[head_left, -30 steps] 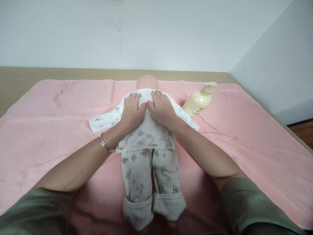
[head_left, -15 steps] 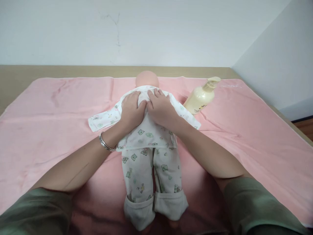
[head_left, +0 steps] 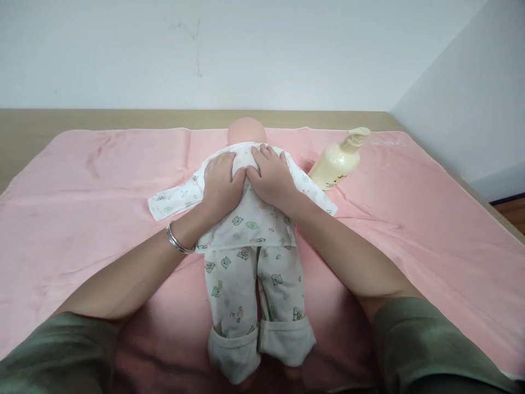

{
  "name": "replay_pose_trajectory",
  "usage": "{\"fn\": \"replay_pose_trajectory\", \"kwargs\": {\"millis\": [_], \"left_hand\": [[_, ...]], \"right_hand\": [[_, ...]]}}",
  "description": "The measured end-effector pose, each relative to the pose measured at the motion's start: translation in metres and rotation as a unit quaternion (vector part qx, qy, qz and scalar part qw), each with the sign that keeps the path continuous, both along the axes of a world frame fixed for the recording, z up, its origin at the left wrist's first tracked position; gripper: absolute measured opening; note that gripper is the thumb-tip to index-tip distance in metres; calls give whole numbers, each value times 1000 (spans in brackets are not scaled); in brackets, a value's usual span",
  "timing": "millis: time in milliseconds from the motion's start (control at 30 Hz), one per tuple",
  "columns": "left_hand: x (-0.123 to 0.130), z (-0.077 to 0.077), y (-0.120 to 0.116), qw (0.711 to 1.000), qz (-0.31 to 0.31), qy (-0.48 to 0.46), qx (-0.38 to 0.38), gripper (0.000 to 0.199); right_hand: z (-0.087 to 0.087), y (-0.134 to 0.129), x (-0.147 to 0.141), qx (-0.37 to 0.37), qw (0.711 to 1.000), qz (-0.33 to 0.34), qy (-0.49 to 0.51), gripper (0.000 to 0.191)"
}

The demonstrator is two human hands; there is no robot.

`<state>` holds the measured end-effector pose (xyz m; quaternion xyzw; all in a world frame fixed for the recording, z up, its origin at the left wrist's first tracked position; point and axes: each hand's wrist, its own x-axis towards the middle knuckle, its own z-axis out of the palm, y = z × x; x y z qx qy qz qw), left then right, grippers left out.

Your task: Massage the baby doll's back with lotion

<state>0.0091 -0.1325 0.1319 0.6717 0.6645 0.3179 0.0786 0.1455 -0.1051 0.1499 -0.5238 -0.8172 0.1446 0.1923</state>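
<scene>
A baby doll (head_left: 246, 131) lies with its bald head toward the wall and no face showing. It wears a white printed shirt (head_left: 250, 225) and matching trousers (head_left: 235, 290) with turned-up cuffs. My left hand (head_left: 223, 183) lies flat on the left side of the doll's upper back, fingers stretched out. On the right side my right hand (head_left: 273, 178) rests flat too, its fingers slightly spread. The two thumbs nearly meet at the middle of the back. Both shirt sleeves stretch out sideways on the cloth.
A pink cloth (head_left: 410, 208) with some creases covers most of the wooden table (head_left: 320, 119). Just right of the doll, a cream pump bottle (head_left: 336, 161) stands by its sleeve. A white wall (head_left: 262, 54) rises behind the table, with another wall at the right.
My right hand has shifted slightly away from me, up the doll's back, with its fingers a little more spread. My left hand stays in nearly the same place.
</scene>
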Motion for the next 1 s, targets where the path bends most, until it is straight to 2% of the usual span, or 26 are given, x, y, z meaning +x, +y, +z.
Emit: {"fn": "replay_pose_trajectory", "kwargs": {"millis": [133, 267, 433, 600, 733, 867, 1000], "left_hand": [[8, 4, -13, 998, -35, 55, 10, 58], [12, 6, -20, 997, -57, 50, 3, 59], [0, -1, -5, 999, -51, -10, -6, 55], [-10, -7, 7, 998, -56, -40, 13, 48], [-7, -3, 3, 998, -58, -35, 12, 44], [5, 4, -12, 998, -59, 17, 6, 53], [13, 7, -24, 998, -68, -1, -2, 56]], "right_hand": [[0, 0, 1, 5, 1000, -1, 3, 61], [3, -3, 1, 11, 1000, -9, -14, 59], [8, -22, -4, 39, 996, -27, -78, 58], [8, -42, -8, 82, 988, 2, -131, 58], [10, -30, -3, 47, 994, 31, -94, 56], [11, -4, 4, -14, 999, 21, -47, 61], [10, 4, 6, -14, 999, 21, -34, 61]]}}
